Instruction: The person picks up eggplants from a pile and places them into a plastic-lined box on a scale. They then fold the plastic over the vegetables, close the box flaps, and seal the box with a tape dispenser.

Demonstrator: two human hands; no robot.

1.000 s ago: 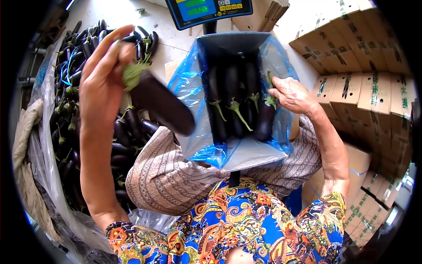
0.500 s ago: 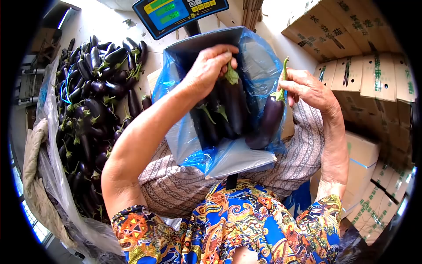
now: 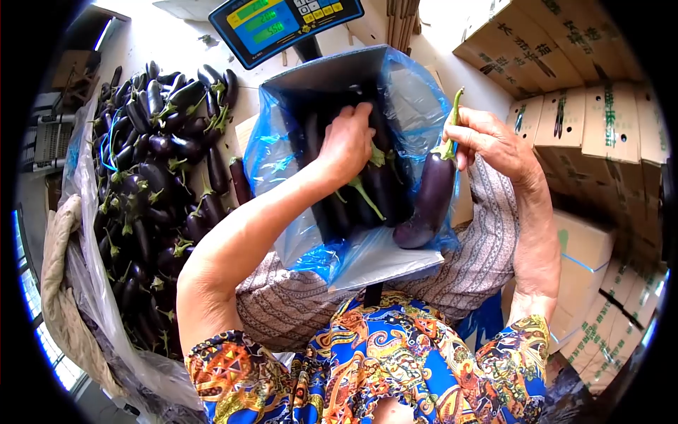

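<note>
Pinching one held eggplant [image 3: 428,198] by its stem [image 3: 456,109] between thumb and fingers of the right hand [image 3: 500,145], at the near right of one blue-lined box [image 3: 388,270], as half a second ago, but with the left hand [image 3: 346,143] shifted off the green cap of a second eggplant [image 3: 385,189] to just left of it, fingers bent together, gripping or not impossible to tell. Partly blocked by the left hand: at least three eggplants inside. Beyond: one uncountable eggplant heap [image 3: 157,185] at left, several cartons [image 3: 558,120] at right, one scale display [image 3: 268,25] farthest, bottom figures changed.
</note>
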